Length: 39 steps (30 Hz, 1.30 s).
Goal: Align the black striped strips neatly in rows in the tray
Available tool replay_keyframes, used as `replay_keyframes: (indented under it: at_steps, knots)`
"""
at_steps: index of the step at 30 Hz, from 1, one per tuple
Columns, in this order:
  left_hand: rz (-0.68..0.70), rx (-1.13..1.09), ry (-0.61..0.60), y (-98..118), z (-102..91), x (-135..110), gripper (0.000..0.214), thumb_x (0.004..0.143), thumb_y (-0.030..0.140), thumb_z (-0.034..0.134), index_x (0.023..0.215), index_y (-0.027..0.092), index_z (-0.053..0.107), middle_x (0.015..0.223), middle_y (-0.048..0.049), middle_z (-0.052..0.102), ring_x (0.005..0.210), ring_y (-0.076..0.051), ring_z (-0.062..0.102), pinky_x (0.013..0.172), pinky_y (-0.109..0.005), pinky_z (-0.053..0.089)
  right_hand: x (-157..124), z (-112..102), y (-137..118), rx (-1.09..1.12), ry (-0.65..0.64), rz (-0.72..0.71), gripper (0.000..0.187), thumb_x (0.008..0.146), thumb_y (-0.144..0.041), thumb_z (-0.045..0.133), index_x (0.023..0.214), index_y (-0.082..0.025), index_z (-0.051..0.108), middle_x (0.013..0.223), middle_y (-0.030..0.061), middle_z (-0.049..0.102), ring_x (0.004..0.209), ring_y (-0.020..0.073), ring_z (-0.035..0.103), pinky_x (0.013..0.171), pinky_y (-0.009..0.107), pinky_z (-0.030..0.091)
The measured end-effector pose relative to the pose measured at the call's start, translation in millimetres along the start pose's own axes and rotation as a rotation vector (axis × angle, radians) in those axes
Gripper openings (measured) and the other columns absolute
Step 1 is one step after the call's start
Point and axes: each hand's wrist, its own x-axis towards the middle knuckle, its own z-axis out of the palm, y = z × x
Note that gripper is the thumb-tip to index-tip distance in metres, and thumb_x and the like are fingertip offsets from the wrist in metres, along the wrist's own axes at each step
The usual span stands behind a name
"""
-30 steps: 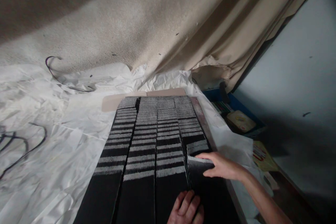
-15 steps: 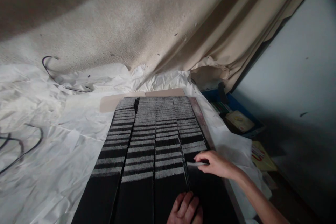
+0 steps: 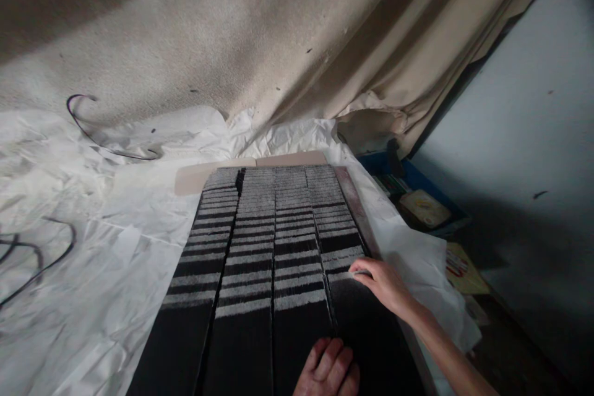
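Note:
Several rows of overlapping black sheets (image 3: 273, 247) with pale grey edges lie in columns in front of me. My right hand (image 3: 383, 283) rests on the far end of the nearest sheet (image 3: 366, 328) in the rightmost column, fingers closed around its pale edge. My left hand (image 3: 327, 371) lies at the bottom of the view, fingers flat and together on the black sheets near the seam between the two right columns.
Crumpled white paper (image 3: 93, 247) covers the surface to the left, with black wire loops (image 3: 106, 136) on it. A beige cloth (image 3: 278, 43) hangs behind. A blue tray (image 3: 417, 198) with small items sits to the right, below a pale wall.
My right hand has slid the nearest right-column sheet a little farther away and lowered its edge onto the stack. My left hand has stayed in place.

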Motion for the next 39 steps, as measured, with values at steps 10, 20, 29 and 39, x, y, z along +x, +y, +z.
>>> replay_keyframes:
  at_steps: [10, 20, 29, 39]
  knots:
    - [-0.008, 0.017, -0.01, 0, -1.8, 3, 0.021, 0.093, 0.016, 0.048, 0.093, 0.021, 0.068, 0.103, -0.0041, 0.067, 0.105, -0.02, 0.062, 0.101, -0.035, 0.042, -5, 2, 0, 0.029, 0.012, 0.031, 0.013, 0.088, -0.025, 0.055, 0.091, -0.026, 0.068, 0.097, -0.0021, 0.071, 0.091, 0.0165, 0.064, 0.085, 0.029, 0.044]
    - [-0.054, 0.049, 0.076, 4, 9.2, 2, 0.016, 0.089, 0.016, 0.055, 0.09, 0.025, 0.068, 0.098, -0.0001, 0.069, 0.103, -0.019, 0.063, 0.102, -0.034, 0.041, 7, -14, 4, -0.127, 0.16, -0.024, 0.014, 0.088, -0.029, 0.062, 0.101, -0.026, 0.067, 0.104, 0.0022, 0.062, 0.1, 0.0196, 0.058, 0.09, 0.034, 0.045]
    - [-0.071, 0.062, 0.097, 6, 16.1, -4, 0.014, 0.084, 0.015, 0.058, 0.086, 0.027, 0.065, 0.095, 0.0025, 0.068, 0.097, -0.016, 0.063, 0.101, -0.033, 0.042, 19, -16, -5, -0.388, 0.073, -0.047, 0.023, 0.074, -0.015, 0.077, 0.087, -0.022, 0.059, 0.096, 0.0033, 0.06, 0.095, 0.0225, 0.055, 0.08, 0.033, 0.043]
    - [-0.049, 0.033, 0.056, 3, 9.2, 1, 0.013, 0.082, 0.016, 0.061, 0.089, 0.026, 0.065, 0.097, 0.0012, 0.067, 0.1, -0.016, 0.062, 0.096, -0.032, 0.046, 24, -20, -14, -0.471, 0.074, -0.089, 0.027, 0.074, -0.009, 0.072, 0.075, -0.023, 0.049, 0.085, -0.0004, 0.055, 0.084, 0.0195, 0.052, 0.071, 0.031, 0.037]
